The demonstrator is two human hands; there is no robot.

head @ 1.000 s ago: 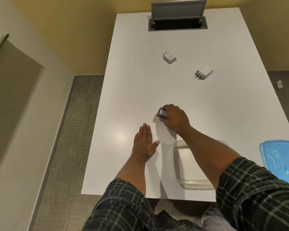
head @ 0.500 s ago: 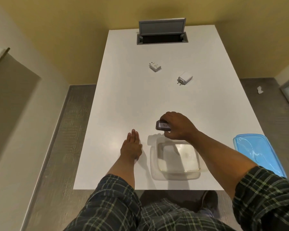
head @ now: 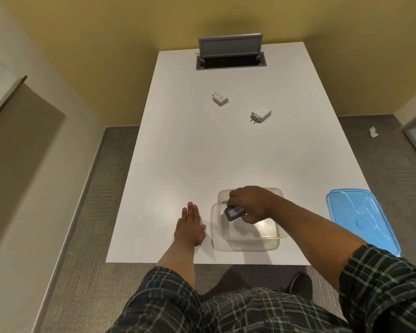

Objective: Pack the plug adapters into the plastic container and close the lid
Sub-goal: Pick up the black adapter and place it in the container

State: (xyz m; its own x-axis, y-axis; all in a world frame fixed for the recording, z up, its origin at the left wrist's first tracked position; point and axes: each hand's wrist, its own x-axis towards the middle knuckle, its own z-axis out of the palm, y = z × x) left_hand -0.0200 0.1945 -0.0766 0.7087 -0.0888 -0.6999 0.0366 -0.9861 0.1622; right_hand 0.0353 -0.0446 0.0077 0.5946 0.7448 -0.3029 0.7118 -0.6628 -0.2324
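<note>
Container (head: 250,233), clear plastic, is sitting at the near edge of the white worktop (head: 178,152); its blue lid (head: 360,219) is lying apart to its right; the right hand (head: 252,203), its grip closed on a dark adapter (head: 234,212), is hovering directly over the container's open mouth; two white adapters (head: 220,99) (head: 261,113) are lying well beyond, nearer the right hand; the left hand (head: 190,227) is resting flat, grip empty.

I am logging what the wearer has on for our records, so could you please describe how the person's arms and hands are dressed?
Both hands are bare: no gloves, rings or watch show on the left hand or the right hand. The forearms are uncovered. Dark plaid sleeves with thin pale green and white lines are pushed up towards the elbows.
</note>
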